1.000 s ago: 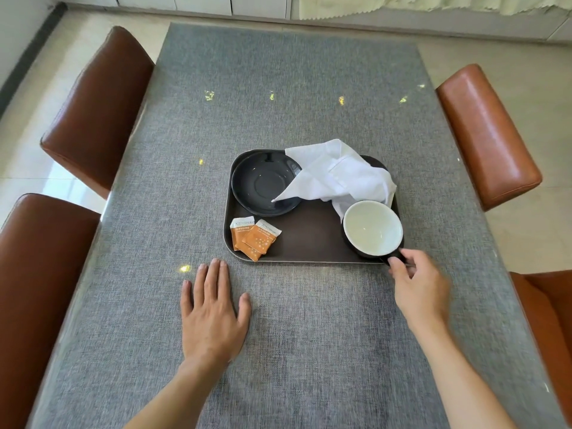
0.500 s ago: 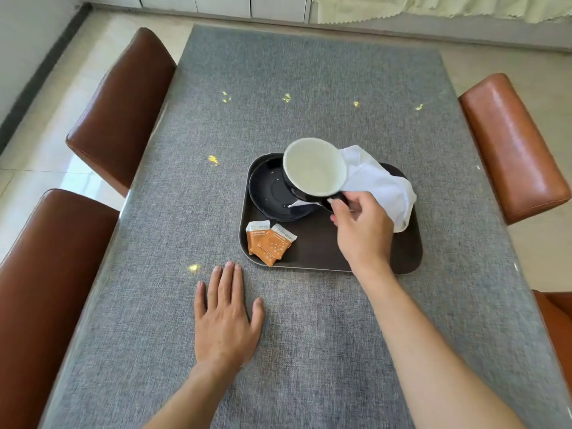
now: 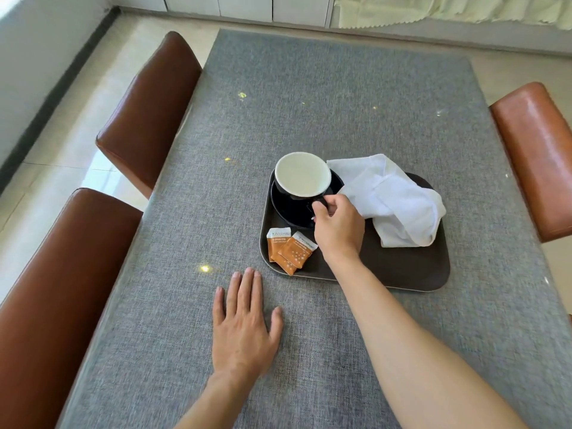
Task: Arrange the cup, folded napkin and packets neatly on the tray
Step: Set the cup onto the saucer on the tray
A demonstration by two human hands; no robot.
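A dark brown tray (image 3: 402, 274) lies on the grey table. A black cup (image 3: 301, 178) with a white inside sits over the black saucer (image 3: 291, 212) at the tray's far left corner. My right hand (image 3: 339, 230) pinches the cup's handle. A crumpled white napkin (image 3: 396, 199) lies on the tray's far right part, one corner over the saucer's edge. Two orange packets (image 3: 289, 250) overlap at the tray's near left corner. My left hand (image 3: 244, 326) rests flat on the table, in front of the tray's near left corner.
The grey cloth-covered table (image 3: 309, 103) extends far beyond the tray. Two brown leather chairs (image 3: 148, 109) stand along the left side and an orange-brown one (image 3: 538, 156) at the right. Tiled floor and white cabinets lie beyond.
My right hand lifted the cup from the tray's near right corner and carried it left and away, down over the saucer. My left hand stayed flat on the table.
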